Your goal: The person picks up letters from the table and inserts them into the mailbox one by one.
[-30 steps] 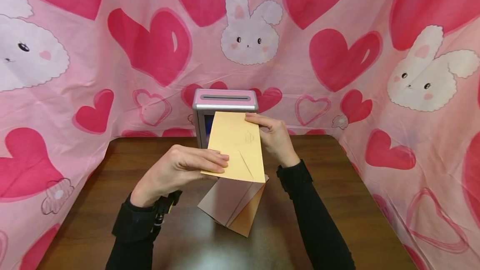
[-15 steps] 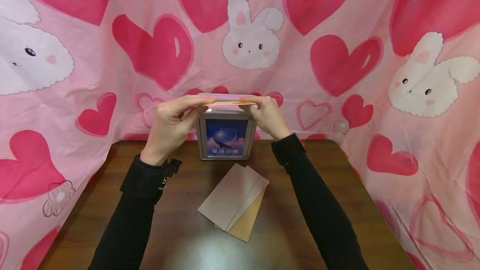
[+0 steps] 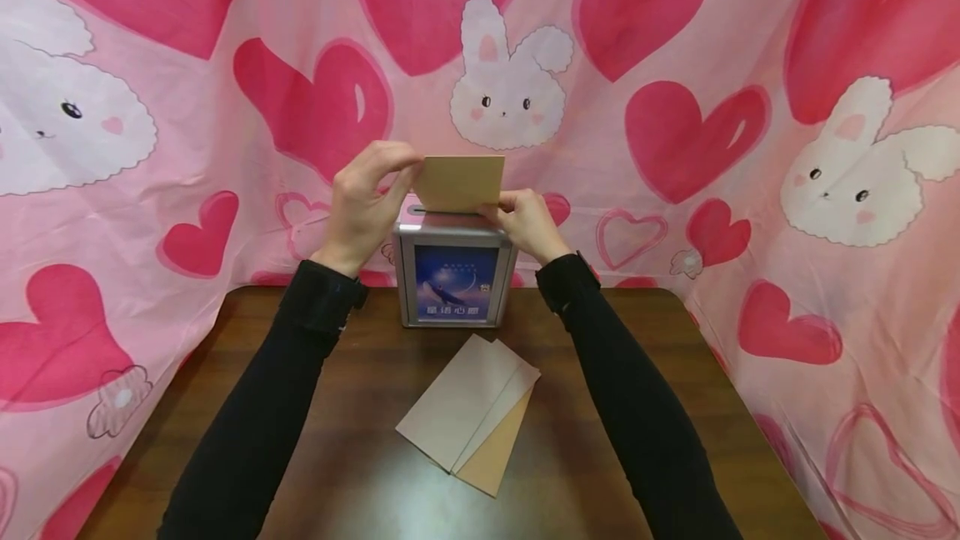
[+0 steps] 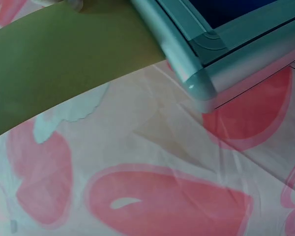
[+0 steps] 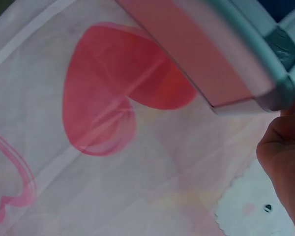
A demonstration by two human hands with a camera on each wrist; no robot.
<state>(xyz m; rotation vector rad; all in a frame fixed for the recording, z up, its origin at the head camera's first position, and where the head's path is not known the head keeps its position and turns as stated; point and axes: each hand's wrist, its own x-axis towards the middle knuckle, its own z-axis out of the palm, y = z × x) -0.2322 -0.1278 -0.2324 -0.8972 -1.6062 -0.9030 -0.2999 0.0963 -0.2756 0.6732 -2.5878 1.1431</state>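
A yellow envelope (image 3: 459,183) stands upright at the slot (image 3: 417,210) in the top of a pink and silver slotted box (image 3: 453,229). Its lower edge meets the slot; how deep it sits is hidden. My left hand (image 3: 367,198) pinches the envelope at its upper left corner. Low on the right side, close above the box top, my right hand (image 3: 528,223) holds it between thumb and fingers. In the left wrist view the envelope (image 4: 69,59) runs up to the box edge (image 4: 199,86). The right wrist view has my hand (image 5: 285,157) right at the box's corner.
Several envelopes (image 3: 457,402), pinkish grey over tan, lie overlapping on the brown wooden table (image 3: 360,440) in front of the box. The box's front carries a blue picture (image 3: 456,282). Pink heart-and-rabbit cloth (image 3: 570,165) hangs behind and at both sides.
The envelope has gone from tilted flat over the table, away to the box top, and now stands upright at the slot. Both hands moved forward with it; the left now grips the upper corner.
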